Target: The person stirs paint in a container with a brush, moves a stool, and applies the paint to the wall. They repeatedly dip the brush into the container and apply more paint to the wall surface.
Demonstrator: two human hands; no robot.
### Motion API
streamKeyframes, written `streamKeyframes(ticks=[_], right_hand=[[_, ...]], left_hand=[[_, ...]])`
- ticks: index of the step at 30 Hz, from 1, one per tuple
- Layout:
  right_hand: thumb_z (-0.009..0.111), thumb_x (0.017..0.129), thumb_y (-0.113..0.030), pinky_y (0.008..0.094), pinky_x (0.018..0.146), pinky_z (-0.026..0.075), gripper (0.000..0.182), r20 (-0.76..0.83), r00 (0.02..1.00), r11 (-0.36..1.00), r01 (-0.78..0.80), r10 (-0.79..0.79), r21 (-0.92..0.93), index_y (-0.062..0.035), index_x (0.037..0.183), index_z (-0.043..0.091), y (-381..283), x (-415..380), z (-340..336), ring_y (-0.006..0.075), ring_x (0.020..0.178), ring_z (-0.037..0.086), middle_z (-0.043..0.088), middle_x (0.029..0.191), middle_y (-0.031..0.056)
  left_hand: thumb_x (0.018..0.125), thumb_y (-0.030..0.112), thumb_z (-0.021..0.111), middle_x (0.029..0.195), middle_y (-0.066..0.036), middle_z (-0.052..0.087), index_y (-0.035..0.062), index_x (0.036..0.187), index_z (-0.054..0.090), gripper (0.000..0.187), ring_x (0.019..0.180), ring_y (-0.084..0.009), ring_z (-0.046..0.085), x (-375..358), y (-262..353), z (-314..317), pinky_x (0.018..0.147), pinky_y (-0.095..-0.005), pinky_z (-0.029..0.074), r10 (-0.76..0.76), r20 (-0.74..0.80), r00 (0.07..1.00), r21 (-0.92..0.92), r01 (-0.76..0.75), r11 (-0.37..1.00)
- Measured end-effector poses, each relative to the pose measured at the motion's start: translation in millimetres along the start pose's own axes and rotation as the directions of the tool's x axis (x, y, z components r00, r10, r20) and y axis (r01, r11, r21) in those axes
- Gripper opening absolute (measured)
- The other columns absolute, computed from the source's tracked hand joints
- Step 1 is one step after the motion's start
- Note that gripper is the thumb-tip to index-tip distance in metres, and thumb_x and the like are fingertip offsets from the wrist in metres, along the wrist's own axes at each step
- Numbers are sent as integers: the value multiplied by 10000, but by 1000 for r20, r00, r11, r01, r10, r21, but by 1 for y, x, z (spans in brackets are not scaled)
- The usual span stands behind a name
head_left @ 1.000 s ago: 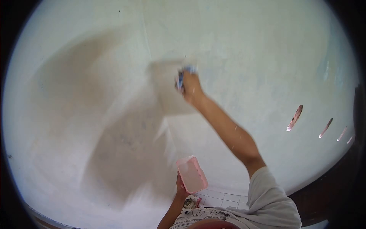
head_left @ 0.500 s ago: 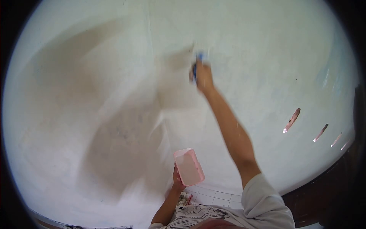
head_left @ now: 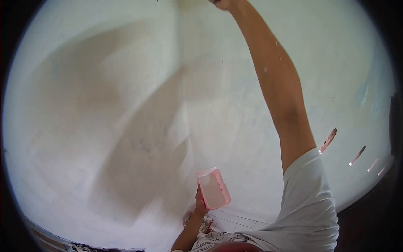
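Note:
My left hand point(head_left: 200, 201) grips the side of a pink rectangular tub point(head_left: 213, 189) with pale liquid in it, low in the middle of the view. The tub is tilted a little, its open top facing the camera. My right arm reaches far up along the pale wall point(head_left: 235, 138). Only the lower part of my right hand point(head_left: 221, 3) shows at the top edge. Its fingers, and anything they hold, are cut off by the frame.
A wall corner runs down the middle, with large arm shadows on the left wall. Several slanted slots point(head_left: 328, 141) open in the right wall. White floor tiles point(head_left: 226, 222) and a cluttered heap point(head_left: 206, 223) lie below the tub.
My right hand has moved up to the top edge, and the blue-handled tool it held has left the view. The tub in my left hand appears slightly lower and further right.

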State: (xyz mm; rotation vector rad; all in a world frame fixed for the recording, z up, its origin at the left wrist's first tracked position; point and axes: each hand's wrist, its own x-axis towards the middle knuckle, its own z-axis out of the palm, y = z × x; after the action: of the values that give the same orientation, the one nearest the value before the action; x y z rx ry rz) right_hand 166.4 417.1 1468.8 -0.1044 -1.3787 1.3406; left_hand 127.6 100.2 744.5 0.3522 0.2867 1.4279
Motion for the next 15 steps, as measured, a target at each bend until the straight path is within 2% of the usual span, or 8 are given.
streamKeyframes(ticks=[1,3,4,6,8,10,13,15], right_hand=[[338,958,-73,223,330,267,201,-1,1000,1000,-7,7,5,-44,805,466,6,10,-4,108,448,362,471,641,66],[398,948,-75,324,349,388,153,36,996,992,-80,84,-96,4,904,521,29,35,-23,212,449,502,563,644,132],[449,962,-92,331,427,389,179,323,946,998,-11,28,-55,-41,799,504,64,43,-37,181,533,486,510,679,92],[506,1034,-253,351,435,432,286,-213,976,997,18,-32,-69,-101,794,541,112,-98,-28,174,512,531,541,647,52],[499,1050,-342,339,431,443,351,-111,987,986,106,-120,-128,-128,776,546,211,-164,-77,177,490,536,556,632,54],[487,1057,-343,323,420,433,344,-233,972,997,-56,41,-60,-130,791,528,286,-255,-91,163,480,530,557,626,54],[453,1056,-287,315,391,391,287,-307,808,863,-448,502,233,-104,849,532,359,-371,-117,183,466,530,565,635,69],[457,1046,-269,310,395,390,260,-386,701,793,-587,599,164,-61,927,559,372,-417,-127,179,483,547,581,664,74]], left_hand=[[989,668,362,1357,-117,577,143,1507,378,737,1212,-310,605,-3,-2,6,1006,-523,518,4,-33,999,-21,-5,1000],[994,663,355,1363,-113,574,146,1507,378,729,1218,-309,601,-6,0,15,1012,-520,515,12,-62,998,-37,-14,999],[1013,620,369,1358,-94,570,145,1490,395,674,1210,-287,598,-9,1,20,1015,-495,511,37,-63,997,-46,-40,998],[1031,578,383,1353,-76,567,144,1473,411,620,1202,-266,595,-7,-4,17,1019,-469,507,55,-62,997,-63,-59,996],[1031,579,383,1351,-79,568,146,1480,404,624,1202,-268,595,-4,-7,2,1017,-476,507,43,-62,997,-65,-47,997],[1016,615,369,1357,-86,572,152,1491,395,663,1209,-281,598,-2,-9,-6,1018,-497,507,42,-74,996,-23,-44,999],[1002,651,357,1361,-93,578,158,1502,387,703,1215,-295,602,-3,-10,-10,1018,-516,508,37,-80,996,19,-35,999],[1001,651,359,1357,-93,581,158,1500,389,702,1210,-295,605,-7,-8,-3,1017,-516,509,27,-60,998,20,-26,999]])
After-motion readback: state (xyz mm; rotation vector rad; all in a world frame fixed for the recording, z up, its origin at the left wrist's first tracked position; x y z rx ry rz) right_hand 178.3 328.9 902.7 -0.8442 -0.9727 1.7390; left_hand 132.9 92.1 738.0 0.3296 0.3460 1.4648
